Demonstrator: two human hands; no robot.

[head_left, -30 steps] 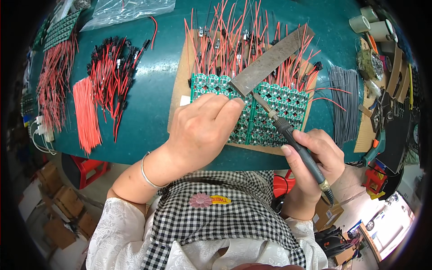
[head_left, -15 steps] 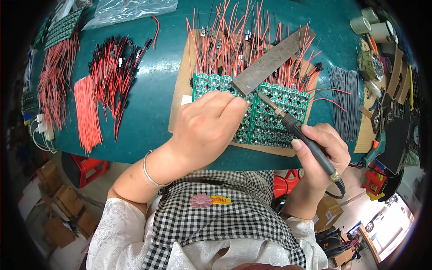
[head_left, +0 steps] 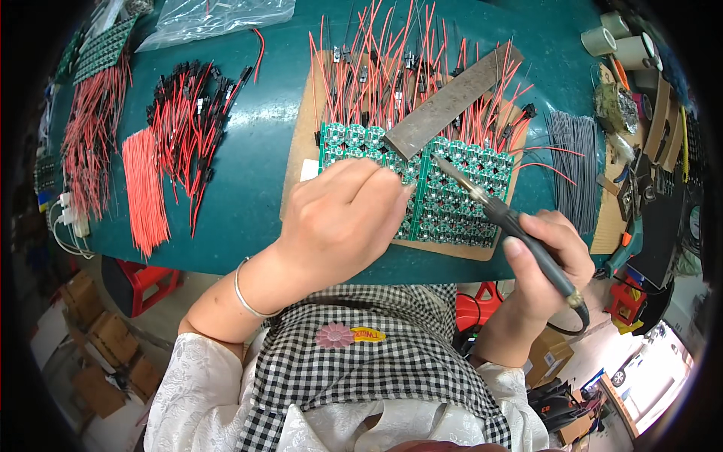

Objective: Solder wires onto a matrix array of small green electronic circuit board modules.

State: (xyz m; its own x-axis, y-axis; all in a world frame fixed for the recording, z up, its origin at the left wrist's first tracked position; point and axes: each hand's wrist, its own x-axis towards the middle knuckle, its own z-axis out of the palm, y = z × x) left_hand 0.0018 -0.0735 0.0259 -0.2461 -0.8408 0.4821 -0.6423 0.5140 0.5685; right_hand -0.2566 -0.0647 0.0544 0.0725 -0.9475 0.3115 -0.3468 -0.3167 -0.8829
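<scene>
My right hand (head_left: 553,260) grips a soldering iron (head_left: 527,239) by its dark handle. The iron's tip points up and left over a panel of small green circuit boards (head_left: 463,200). Over the panel's left part, my left hand (head_left: 343,215) is closed with its fingers pressed together; what they hold, if anything, is hidden. A flat grey metal bar (head_left: 452,102) lies slantwise across the panel's upper edge and the wires. Red and black wires (head_left: 388,83) with black connectors stretch away from the boards. Under the panel is a brown cardboard sheet (head_left: 300,135).
Left on the green table lie a bundle of red wires (head_left: 145,192), a pile of connector leads (head_left: 194,120) and wired boards (head_left: 94,128). To the right are grey wires (head_left: 572,173), tape rolls (head_left: 633,51) and hand tools (head_left: 629,192). A plastic bag (head_left: 218,19) lies at the back.
The soldering iron and my right hand have shifted slightly right and down, with the tip farther from the metal bar's end. My left hand has moved slightly down and left, still closed.
</scene>
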